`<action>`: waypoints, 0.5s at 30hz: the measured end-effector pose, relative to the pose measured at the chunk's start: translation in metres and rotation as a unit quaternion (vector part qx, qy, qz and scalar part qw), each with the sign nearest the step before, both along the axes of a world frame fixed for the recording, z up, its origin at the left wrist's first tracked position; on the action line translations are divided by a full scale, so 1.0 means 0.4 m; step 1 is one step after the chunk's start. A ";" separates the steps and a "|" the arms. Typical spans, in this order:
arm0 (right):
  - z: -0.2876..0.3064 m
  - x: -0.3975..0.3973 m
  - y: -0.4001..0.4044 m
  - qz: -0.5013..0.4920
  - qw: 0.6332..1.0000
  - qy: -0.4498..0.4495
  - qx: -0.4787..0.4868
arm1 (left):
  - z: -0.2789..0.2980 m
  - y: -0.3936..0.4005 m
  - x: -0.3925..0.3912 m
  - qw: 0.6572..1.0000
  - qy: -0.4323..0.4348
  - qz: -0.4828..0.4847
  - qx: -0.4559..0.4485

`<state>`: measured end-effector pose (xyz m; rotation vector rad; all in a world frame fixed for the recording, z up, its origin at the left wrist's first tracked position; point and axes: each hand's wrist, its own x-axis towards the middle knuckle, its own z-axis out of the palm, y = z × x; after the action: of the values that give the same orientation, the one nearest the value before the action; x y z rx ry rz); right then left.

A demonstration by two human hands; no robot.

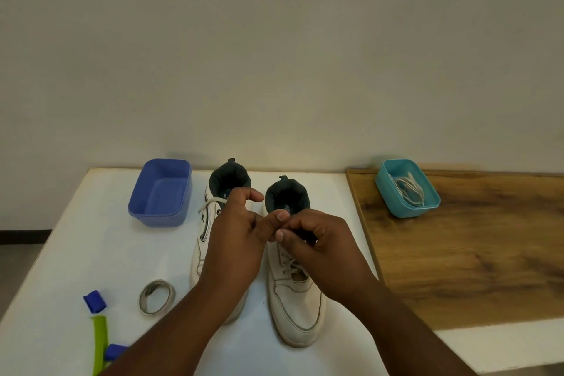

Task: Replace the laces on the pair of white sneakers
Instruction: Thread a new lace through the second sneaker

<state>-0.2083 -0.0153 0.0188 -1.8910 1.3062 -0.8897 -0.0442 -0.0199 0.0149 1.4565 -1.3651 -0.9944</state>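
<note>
On the white counter, the thin white lace of the right-hand white leather sneaker is pinched at its top eyelets by the curled fingers of the left hand and right hand. Being soft, limp and light, it is best gripped near its stiff tip.

No legible text anywhere. Left sneaker has a small dark star mark on its side, no wording. Blue print on the insoles of left sneaker & right sneaker is too blurred to read. Both hands partly cover the shoes.
</note>
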 end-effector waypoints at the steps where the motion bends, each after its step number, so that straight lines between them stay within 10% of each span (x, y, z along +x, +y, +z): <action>1: -0.003 0.003 0.001 0.000 1.000 0.015 -0.004 | -0.001 0.002 -0.003 1.000 0.002 0.001 0.000; 15: -0.066 -0.015 -0.047 -0.115 0.957 0.245 -0.107 | -0.053 -0.003 -0.005 0.987 -0.159 0.007 0.007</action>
<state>-0.2144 -0.0340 -0.0075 -2.2563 1.8147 -0.7180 -0.0461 -0.0210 -0.0062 1.6871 -1.5726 -0.7860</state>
